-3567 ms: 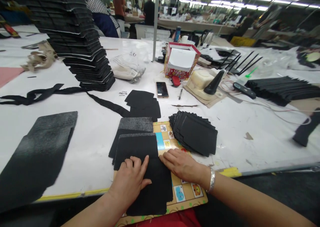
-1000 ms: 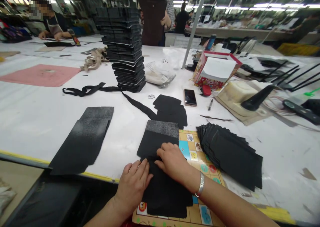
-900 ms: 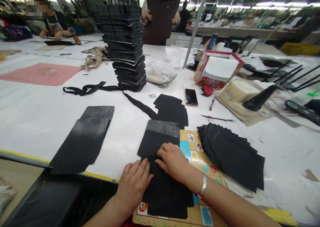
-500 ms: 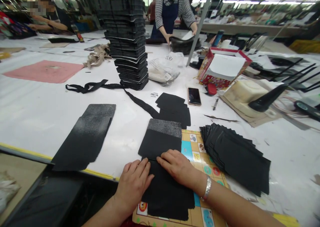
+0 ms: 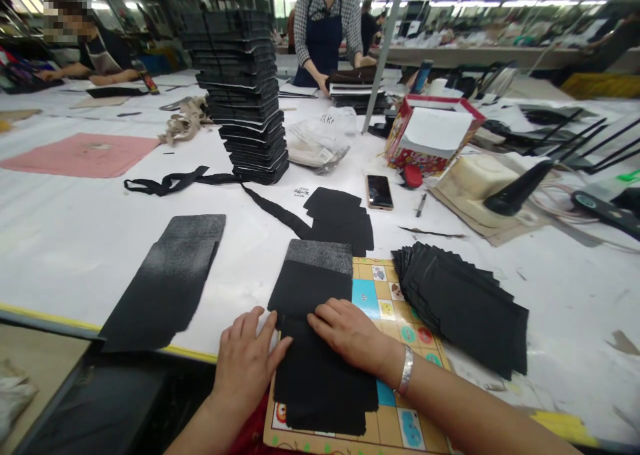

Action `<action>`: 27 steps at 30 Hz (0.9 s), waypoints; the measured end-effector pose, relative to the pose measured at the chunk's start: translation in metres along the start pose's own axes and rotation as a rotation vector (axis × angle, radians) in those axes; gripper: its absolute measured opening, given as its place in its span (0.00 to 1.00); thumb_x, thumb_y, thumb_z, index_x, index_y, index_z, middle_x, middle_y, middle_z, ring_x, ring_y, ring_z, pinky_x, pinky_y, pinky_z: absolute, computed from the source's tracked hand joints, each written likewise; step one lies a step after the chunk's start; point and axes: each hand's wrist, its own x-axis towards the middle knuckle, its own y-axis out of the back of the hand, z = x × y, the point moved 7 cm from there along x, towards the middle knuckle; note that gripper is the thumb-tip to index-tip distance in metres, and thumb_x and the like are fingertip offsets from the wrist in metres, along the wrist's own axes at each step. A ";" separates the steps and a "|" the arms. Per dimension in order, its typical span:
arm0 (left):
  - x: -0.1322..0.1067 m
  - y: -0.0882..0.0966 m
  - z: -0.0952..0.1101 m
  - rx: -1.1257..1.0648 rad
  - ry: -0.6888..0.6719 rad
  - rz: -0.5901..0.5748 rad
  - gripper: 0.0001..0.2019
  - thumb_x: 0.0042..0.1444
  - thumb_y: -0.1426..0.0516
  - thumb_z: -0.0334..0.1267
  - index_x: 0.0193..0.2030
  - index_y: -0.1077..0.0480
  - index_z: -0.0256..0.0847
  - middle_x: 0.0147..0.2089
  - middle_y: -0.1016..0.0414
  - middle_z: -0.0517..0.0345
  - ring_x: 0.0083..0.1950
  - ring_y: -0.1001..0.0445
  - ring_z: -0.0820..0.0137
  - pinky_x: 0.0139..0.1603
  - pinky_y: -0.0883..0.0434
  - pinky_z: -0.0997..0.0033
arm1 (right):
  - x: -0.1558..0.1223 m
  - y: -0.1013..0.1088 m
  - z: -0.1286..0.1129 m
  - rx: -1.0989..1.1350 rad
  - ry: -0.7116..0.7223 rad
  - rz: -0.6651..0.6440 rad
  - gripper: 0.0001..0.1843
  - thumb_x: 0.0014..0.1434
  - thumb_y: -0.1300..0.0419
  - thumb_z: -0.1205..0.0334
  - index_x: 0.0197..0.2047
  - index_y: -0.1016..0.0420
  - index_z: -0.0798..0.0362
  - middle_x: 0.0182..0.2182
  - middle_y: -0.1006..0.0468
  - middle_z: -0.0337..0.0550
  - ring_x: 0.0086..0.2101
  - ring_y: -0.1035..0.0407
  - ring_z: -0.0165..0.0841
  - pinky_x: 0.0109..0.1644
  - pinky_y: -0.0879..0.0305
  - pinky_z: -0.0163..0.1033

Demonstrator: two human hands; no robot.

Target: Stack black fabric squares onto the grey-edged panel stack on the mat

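A flat black cut piece (image 5: 320,381), with a grey speckled band along its far end, lies on a colourful printed board (image 5: 395,401) in front of me. My left hand (image 5: 247,351) rests at its left edge, fingers apart, fingertips touching the margin. Across the middle of the piece lies my right hand (image 5: 350,331), palm down with fingers stretched out; a silver bracelet circles that wrist. To the right, a fanned pile of black pieces (image 5: 470,301) overlaps the board. Another black piece (image 5: 165,281) with a greyish far end lies on the left.
A tall stack of black pieces (image 5: 245,101) stands beyond, near a black strip (image 5: 275,208), more black pieces (image 5: 340,218) and a phone (image 5: 380,192). A red box (image 5: 433,135) and a black-handled brush (image 5: 520,187) are at right. A co-worker (image 5: 327,35) handles a pile across the table.
My left hand has slid left from the middle of the piece to its edge. My right hand stays on it. The co-worker's pile now lies flatter, and the camera view has shifted slightly.
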 end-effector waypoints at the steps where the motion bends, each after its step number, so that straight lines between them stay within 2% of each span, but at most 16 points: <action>1: 0.000 0.002 0.003 -0.015 -0.024 0.043 0.17 0.57 0.46 0.44 0.50 0.31 0.38 0.49 0.30 0.45 0.48 0.32 0.59 0.44 0.34 0.59 | 0.001 0.000 0.000 -0.001 -0.003 0.006 0.13 0.63 0.52 0.68 0.49 0.32 0.57 0.36 0.30 0.47 0.34 0.41 0.35 0.34 0.45 0.39; 4: -0.001 0.002 0.024 -0.095 -0.139 0.119 0.18 0.59 0.49 0.40 0.52 0.34 0.33 0.49 0.29 0.44 0.50 0.32 0.60 0.50 0.35 0.59 | 0.000 -0.001 0.001 0.003 -0.013 0.015 0.14 0.64 0.53 0.68 0.50 0.33 0.57 0.36 0.30 0.48 0.35 0.40 0.35 0.34 0.45 0.39; 8: -0.001 -0.011 0.044 -0.121 -0.194 0.035 0.17 0.60 0.51 0.39 0.51 0.33 0.32 0.47 0.27 0.45 0.48 0.30 0.62 0.49 0.33 0.61 | -0.016 0.002 0.011 0.021 -0.020 0.015 0.14 0.64 0.53 0.69 0.50 0.33 0.58 0.35 0.30 0.48 0.34 0.40 0.34 0.35 0.42 0.38; 15: 0.004 -0.011 0.049 -0.040 -0.293 -0.044 0.20 0.59 0.49 0.41 0.53 0.33 0.28 0.44 0.28 0.42 0.45 0.30 0.60 0.47 0.33 0.60 | -0.059 0.010 0.029 0.015 -0.032 0.028 0.15 0.64 0.54 0.70 0.52 0.34 0.61 0.35 0.29 0.49 0.35 0.39 0.35 0.39 0.39 0.40; 20: 0.010 -0.010 0.059 0.070 -0.409 -0.114 0.23 0.58 0.48 0.43 0.54 0.34 0.27 0.42 0.29 0.43 0.41 0.31 0.61 0.42 0.34 0.62 | -0.059 0.009 0.023 -0.038 0.027 -0.026 0.15 0.65 0.55 0.69 0.52 0.35 0.62 0.34 0.30 0.48 0.34 0.40 0.35 0.37 0.40 0.40; 27: 0.012 -0.013 0.070 0.180 -0.472 -0.215 0.31 0.53 0.47 0.55 0.57 0.35 0.33 0.40 0.30 0.42 0.37 0.30 0.59 0.39 0.34 0.60 | -0.061 0.011 0.022 -0.067 0.031 -0.074 0.15 0.65 0.55 0.69 0.51 0.34 0.62 0.35 0.31 0.48 0.34 0.41 0.35 0.37 0.41 0.41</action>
